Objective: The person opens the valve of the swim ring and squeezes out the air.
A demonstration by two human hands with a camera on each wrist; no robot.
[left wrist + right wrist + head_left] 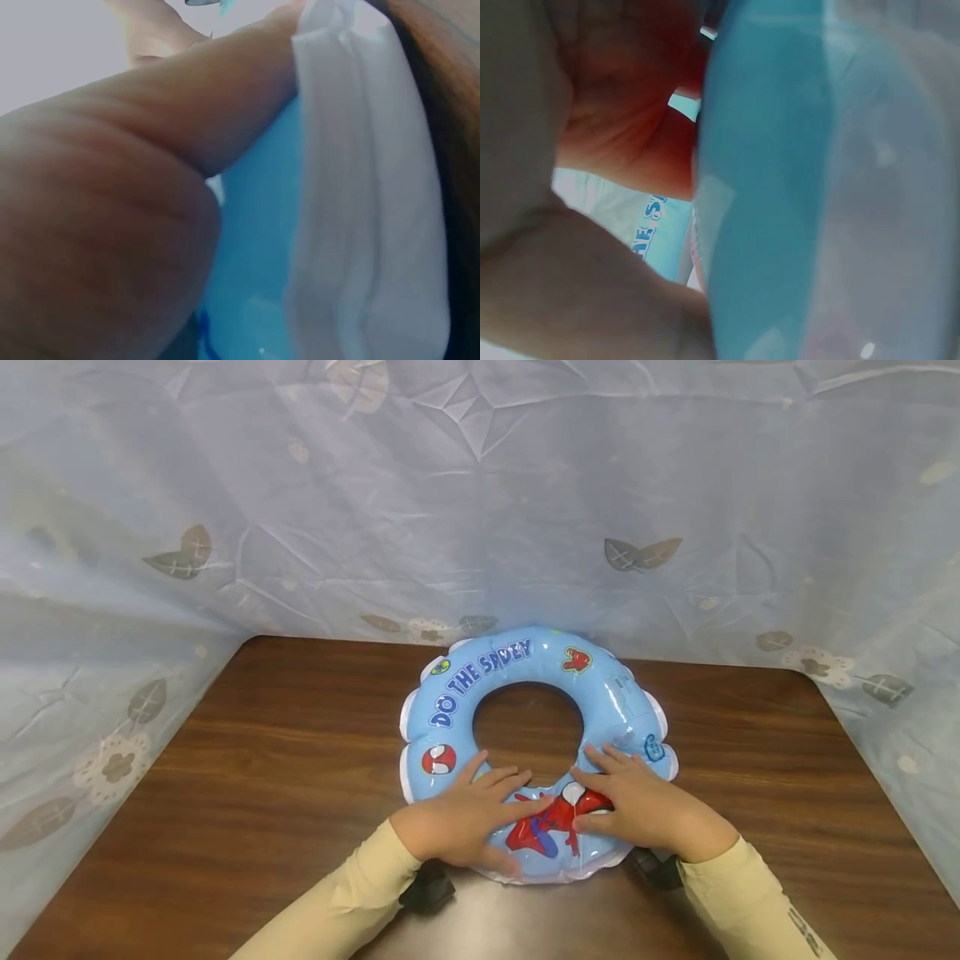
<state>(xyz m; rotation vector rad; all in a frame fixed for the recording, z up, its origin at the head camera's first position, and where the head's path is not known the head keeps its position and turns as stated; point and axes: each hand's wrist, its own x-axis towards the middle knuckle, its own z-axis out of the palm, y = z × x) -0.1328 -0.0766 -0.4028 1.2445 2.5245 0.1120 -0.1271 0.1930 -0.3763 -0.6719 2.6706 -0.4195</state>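
Note:
A puffed-up light blue swim ring (457, 693) with a white edge lies on the brown table, printed with "DO THE SPIDEY" and a red cartoon figure. On its near left part rests my left hand (472, 814), fingers spread and pointing across the ring. My right hand (633, 797) lies on the near right part, its fingers also spread. The red figure shows between both hands. In the left wrist view the thumb (247, 82) lies along the blue vinyl beside the white seam. The right wrist view has the palm (622, 112) close against the ring's side.
The wooden table (300, 735) extends around the ring. Behind it and on both sides hangs a grey-blue cloth (480, 510) with leaf and flower prints, close to the ring's far edge. Dark devices (427, 889) sit under both wrists.

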